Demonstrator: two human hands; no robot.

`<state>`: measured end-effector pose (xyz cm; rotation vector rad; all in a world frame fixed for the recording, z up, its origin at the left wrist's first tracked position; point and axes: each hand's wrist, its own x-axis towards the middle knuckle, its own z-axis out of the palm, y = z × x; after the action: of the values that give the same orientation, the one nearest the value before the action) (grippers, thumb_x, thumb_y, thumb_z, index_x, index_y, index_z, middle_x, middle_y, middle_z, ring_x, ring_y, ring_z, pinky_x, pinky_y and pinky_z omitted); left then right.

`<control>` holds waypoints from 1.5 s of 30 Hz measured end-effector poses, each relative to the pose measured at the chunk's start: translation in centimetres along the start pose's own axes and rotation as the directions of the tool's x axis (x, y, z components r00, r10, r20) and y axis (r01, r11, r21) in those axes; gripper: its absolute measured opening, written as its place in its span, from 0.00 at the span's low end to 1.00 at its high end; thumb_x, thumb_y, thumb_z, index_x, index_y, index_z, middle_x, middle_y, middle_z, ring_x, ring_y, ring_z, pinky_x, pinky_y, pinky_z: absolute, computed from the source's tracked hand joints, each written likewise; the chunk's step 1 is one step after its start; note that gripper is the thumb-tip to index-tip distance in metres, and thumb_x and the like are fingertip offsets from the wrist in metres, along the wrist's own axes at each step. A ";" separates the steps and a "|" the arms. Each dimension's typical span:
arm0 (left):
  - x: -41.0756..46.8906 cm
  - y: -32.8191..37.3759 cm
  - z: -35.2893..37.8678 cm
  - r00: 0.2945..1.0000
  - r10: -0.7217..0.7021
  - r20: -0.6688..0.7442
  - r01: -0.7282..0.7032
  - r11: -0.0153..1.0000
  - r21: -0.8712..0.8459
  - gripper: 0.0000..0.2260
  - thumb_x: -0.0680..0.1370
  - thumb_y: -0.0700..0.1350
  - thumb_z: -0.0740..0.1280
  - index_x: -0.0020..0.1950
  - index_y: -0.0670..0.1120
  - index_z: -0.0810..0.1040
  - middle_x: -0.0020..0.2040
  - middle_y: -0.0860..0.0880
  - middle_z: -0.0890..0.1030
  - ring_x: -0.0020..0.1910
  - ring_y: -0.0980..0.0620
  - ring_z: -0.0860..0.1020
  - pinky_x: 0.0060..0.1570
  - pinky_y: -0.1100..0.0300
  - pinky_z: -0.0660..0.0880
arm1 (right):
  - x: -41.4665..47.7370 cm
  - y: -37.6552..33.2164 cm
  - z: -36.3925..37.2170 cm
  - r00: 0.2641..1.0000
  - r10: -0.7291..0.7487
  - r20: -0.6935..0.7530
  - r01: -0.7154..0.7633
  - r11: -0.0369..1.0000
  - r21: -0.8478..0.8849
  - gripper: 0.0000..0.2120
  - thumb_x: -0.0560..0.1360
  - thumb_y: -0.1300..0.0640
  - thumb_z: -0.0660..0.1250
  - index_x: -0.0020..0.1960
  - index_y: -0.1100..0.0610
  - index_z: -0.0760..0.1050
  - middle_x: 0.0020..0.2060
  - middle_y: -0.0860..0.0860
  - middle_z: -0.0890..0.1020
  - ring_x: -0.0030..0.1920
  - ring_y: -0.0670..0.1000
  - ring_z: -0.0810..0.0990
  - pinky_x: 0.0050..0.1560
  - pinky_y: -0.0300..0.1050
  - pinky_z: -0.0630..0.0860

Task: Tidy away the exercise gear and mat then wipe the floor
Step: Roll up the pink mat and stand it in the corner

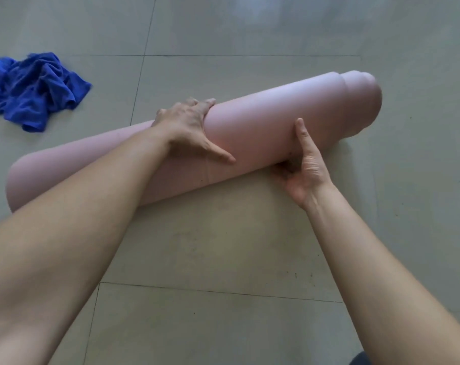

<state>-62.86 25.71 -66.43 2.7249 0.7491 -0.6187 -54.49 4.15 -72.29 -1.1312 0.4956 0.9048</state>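
Item under handling: one pink rolled mat, fully rolled, lying on the tiled floor. It runs diagonally from the lower left of the view to the upper right. At the far right end the inner layers stick out past the outer wrap in steps.

Left hand: set on top of the roll near its mid-length. The grip is wide. The fingers bend over the crest toward the far side and the thumb is spread along the near face. The left forearm crosses over the left part of the roll.

Right hand: placed at the near lower side of the roll, to the right of the left hand. The thumb stands upright against the roll's face. The fingers are tucked under where the roll meets the floor, so the grip cups the mat from below. The fingertips are hidden.

Both hands are in contact with the mat, with a bare stretch of roll between them.

Other item: a crumpled blue cloth on the floor at the upper left, well apart from the mat and both hands.
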 end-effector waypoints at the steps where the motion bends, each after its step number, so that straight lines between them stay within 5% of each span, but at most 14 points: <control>1: 0.2 -0.2 0.0 1.000 -0.002 0.003 0.003 1.000 -0.024 0.61 0.50 0.78 0.71 0.78 0.59 0.55 0.75 0.51 0.66 0.74 0.48 0.65 0.71 0.44 0.63 | 0.2 0.2 0.1 0.998 0.000 0.061 -0.004 0.997 0.075 0.37 0.64 0.38 0.79 0.66 0.56 0.75 0.59 0.54 0.84 0.59 0.54 0.83 0.61 0.56 0.79; 3: 0.3 -0.2 -0.1 1.000 0.004 -0.001 -0.004 0.998 -0.060 0.59 0.49 0.77 0.71 0.77 0.61 0.58 0.72 0.51 0.69 0.72 0.47 0.67 0.70 0.44 0.65 | 0.1 0.5 0.7 0.995 -0.047 0.088 0.039 0.995 0.090 0.29 0.69 0.41 0.76 0.63 0.56 0.77 0.57 0.54 0.85 0.58 0.55 0.83 0.61 0.57 0.79; 9: -1.9 -0.3 0.5 0.995 0.064 -0.080 -0.067 0.997 -0.030 0.57 0.53 0.77 0.71 0.77 0.58 0.57 0.71 0.49 0.69 0.71 0.46 0.67 0.69 0.46 0.64 | -1.5 -0.2 0.6 0.998 -0.069 0.014 0.068 0.997 0.038 0.26 0.67 0.46 0.78 0.61 0.54 0.78 0.53 0.52 0.86 0.56 0.54 0.84 0.57 0.57 0.81; 13: -4.8 -0.3 -1.9 0.993 0.084 -0.082 -0.103 0.961 -0.258 0.54 0.58 0.82 0.55 0.79 0.56 0.56 0.75 0.49 0.64 0.75 0.50 0.61 0.74 0.44 0.57 | -4.7 -3.1 1.1 0.984 -0.178 0.011 0.178 0.983 -0.046 0.33 0.64 0.46 0.81 0.66 0.52 0.76 0.57 0.49 0.85 0.57 0.52 0.84 0.56 0.56 0.82; 17: -7.3 1.8 -7.9 0.953 0.111 -0.281 -0.253 0.801 -0.543 0.43 0.70 0.76 0.49 0.79 0.53 0.60 0.78 0.51 0.63 0.77 0.55 0.59 0.77 0.54 0.54 | -10.1 -10.0 4.5 0.923 -0.377 0.082 0.386 0.907 -0.170 0.39 0.58 0.46 0.82 0.67 0.49 0.74 0.59 0.44 0.83 0.57 0.47 0.83 0.54 0.52 0.82; 21: -10.3 6.8 -17.3 0.876 0.064 -0.479 -0.445 0.493 -0.748 0.32 0.80 0.67 0.52 0.79 0.52 0.59 0.79 0.56 0.60 0.74 0.66 0.57 0.74 0.65 0.52 | -17.3 -16.7 8.8 0.795 -0.551 0.254 0.606 0.729 -0.318 0.40 0.58 0.51 0.85 0.66 0.52 0.72 0.58 0.45 0.83 0.56 0.47 0.83 0.54 0.49 0.82; 25: -13.1 10.0 -24.3 0.793 0.009 -0.609 -0.586 0.287 -0.758 0.36 0.74 0.73 0.52 0.77 0.55 0.64 0.73 0.58 0.70 0.72 0.62 0.66 0.74 0.54 0.61 | -23.3 -20.3 11.5 0.678 -0.608 0.413 0.734 0.530 -0.425 0.45 0.53 0.51 0.87 0.65 0.49 0.71 0.57 0.46 0.82 0.57 0.45 0.83 0.56 0.46 0.81; 28: -15.4 10.6 -26.0 0.764 -0.003 -0.646 -0.627 0.235 -0.743 0.31 0.77 0.69 0.51 0.74 0.55 0.68 0.68 0.60 0.75 0.67 0.65 0.71 0.69 0.58 0.66 | -26.5 -21.6 12.1 0.627 -0.646 0.435 0.769 0.423 -0.480 0.48 0.52 0.47 0.87 0.67 0.45 0.67 0.57 0.42 0.80 0.57 0.41 0.81 0.55 0.44 0.81; 35: -19.6 10.6 -29.3 0.764 0.037 -0.644 -0.645 0.072 -0.761 0.29 0.83 0.62 0.42 0.71 0.50 0.73 0.66 0.54 0.79 0.66 0.60 0.74 0.67 0.60 0.69 | -29.7 -22.3 12.2 0.655 -0.660 0.368 0.738 0.457 -0.497 0.45 0.60 0.21 0.56 0.71 0.45 0.65 0.63 0.38 0.74 0.62 0.34 0.72 0.59 0.39 0.69; 39: -20.2 10.0 -31.8 0.813 -0.009 -0.583 -0.575 0.150 -0.804 0.19 0.81 0.62 0.57 0.64 0.54 0.76 0.50 0.65 0.83 0.49 0.70 0.79 0.54 0.63 0.75 | -31.0 -23.4 13.3 0.651 -0.677 0.343 0.742 0.472 -0.476 0.47 0.62 0.19 0.54 0.75 0.42 0.59 0.63 0.40 0.76 0.65 0.40 0.74 0.69 0.49 0.68; 43: -19.8 9.2 -31.7 0.848 0.006 -0.530 -0.490 0.389 -0.780 0.22 0.76 0.55 0.68 0.70 0.64 0.70 0.67 0.51 0.69 0.63 0.57 0.73 0.69 0.57 0.67 | -32.1 -24.3 14.0 0.679 -0.649 0.342 0.709 0.460 -0.534 0.31 0.68 0.22 0.50 0.61 0.39 0.70 0.56 0.47 0.80 0.56 0.44 0.79 0.68 0.53 0.71; 45: -19.9 9.0 -31.8 0.864 0.022 -0.502 -0.469 0.396 -0.789 0.28 0.73 0.52 0.70 0.71 0.66 0.68 0.68 0.50 0.67 0.64 0.57 0.72 0.70 0.58 0.65 | -32.4 -25.0 14.6 0.702 -0.646 0.299 0.682 0.491 -0.542 0.28 0.66 0.21 0.51 0.55 0.38 0.70 0.56 0.50 0.79 0.58 0.48 0.79 0.67 0.56 0.71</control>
<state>-62.95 20.47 -28.20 1.8153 0.4784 0.4234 -53.65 2.36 -28.85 -1.7297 -0.3607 0.3757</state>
